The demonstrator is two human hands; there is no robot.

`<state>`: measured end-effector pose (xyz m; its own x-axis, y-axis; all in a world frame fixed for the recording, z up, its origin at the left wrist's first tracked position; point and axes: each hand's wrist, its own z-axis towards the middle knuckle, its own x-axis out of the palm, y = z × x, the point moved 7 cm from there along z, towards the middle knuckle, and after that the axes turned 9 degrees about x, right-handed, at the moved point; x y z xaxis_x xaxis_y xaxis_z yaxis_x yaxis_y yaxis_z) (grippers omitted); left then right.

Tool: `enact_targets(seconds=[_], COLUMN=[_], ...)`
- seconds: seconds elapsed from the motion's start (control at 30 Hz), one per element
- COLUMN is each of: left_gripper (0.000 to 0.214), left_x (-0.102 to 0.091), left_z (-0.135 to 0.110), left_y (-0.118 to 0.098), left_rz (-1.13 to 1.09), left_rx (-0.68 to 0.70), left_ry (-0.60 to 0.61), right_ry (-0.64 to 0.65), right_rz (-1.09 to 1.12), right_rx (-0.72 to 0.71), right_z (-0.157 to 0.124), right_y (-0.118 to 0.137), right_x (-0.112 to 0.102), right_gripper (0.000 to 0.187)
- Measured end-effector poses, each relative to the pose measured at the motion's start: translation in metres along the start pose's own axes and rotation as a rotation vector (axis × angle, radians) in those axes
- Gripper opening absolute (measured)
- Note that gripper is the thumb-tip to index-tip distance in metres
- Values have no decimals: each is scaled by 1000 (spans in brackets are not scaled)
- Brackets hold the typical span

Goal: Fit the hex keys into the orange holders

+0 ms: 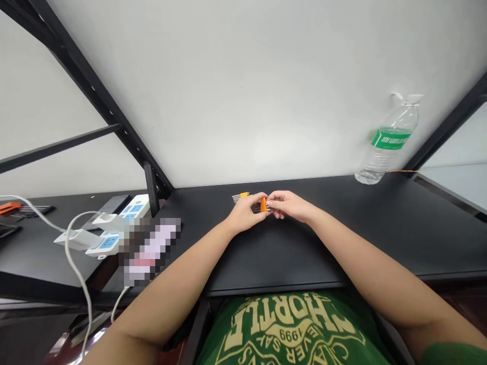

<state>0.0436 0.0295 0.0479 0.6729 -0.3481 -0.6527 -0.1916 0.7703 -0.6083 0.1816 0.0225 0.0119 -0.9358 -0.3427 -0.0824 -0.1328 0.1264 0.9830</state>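
Note:
Both of my hands meet over the middle of a black table (342,228). My left hand (245,213) and my right hand (287,205) are closed in a pinch on a small orange piece (263,204) held between their fingertips. Thin dark metal rods seem to stick out of that piece, but they are too small to make out. A second orange-tipped bundle of thin rods (239,196) lies on the table just behind my left hand.
A clear plastic water bottle (388,142) with a green label stands at the back right by the white wall. A white and blue power strip (114,228) with plugs and white cables sits at the left, beside a black shelf post (151,188).

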Motion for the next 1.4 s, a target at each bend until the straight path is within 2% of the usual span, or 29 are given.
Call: enact_targets(seconds=[0.13,0.23,0.37,0.53,0.67,0.77,0.87,0.9,0.97,1.07,1.27,1.4], left_gripper=[27,33,38,52,57,52,50,51,50,49,51,50], left_x=[0,-2,-2,-3,-4,-2,-1,-1,1,1,2,3], left_z=[0,0,1,-2,-4,-3,-3,-3,-4,-5,-5,-5], left_y=[-4,-2,3,12,16,17,22,25,32,39,38,35], left_rz=[-62,-140,-211,-296,-307,-238,-105,-70,-30,-13,-9,-5], left_rx=[0,2,-19,-92,-109,-99,-107,-113,-129,-146,-148,-148], left_ry=[12,-24,-64,-162,-195,-160,-120,-108,-85,-73,-57,-45], right_ry=[51,31,-29,-78,-140,-251,-468,-503,-506,-485,-479,-456], right_rz=[145,215,226,169,24,-157,-571,-738,-986,-1156,-1325,-1332], right_rx=[-13,-67,-136,-139,-165,-191,-262,-267,-195,-94,-122,-1], right_z=[1,2,2,4,1,-5,-14,-15,-12,-7,-3,-1], right_y=[-1,1,4,3,7,15,28,30,23,9,3,1], right_x=[5,6,5,6,7,-6,-32,-39,-52,-64,-59,-58], right_gripper=[36,36,37,40,42,38,26,19,9,6,10,18])
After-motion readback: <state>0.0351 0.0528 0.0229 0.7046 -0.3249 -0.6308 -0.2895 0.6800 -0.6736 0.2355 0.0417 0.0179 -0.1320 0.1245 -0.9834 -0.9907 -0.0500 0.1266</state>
